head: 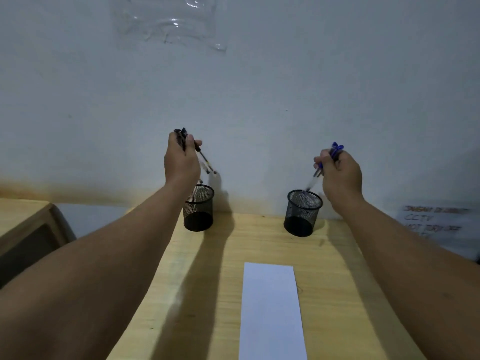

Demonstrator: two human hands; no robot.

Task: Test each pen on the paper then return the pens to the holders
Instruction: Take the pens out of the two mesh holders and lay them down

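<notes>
Head view: left hand fingers clutch black pens, right hand fingers clutch blue pens, above mesh holders.

A handwritten sheet hangs on the wall at right — blurred. Only "CCTV" can be read on its second line.

Clear plastic sheet on wall; handwritten notice, possibly reading "CCTV".

Black mesh holders; blue pens; white paper
</notes>
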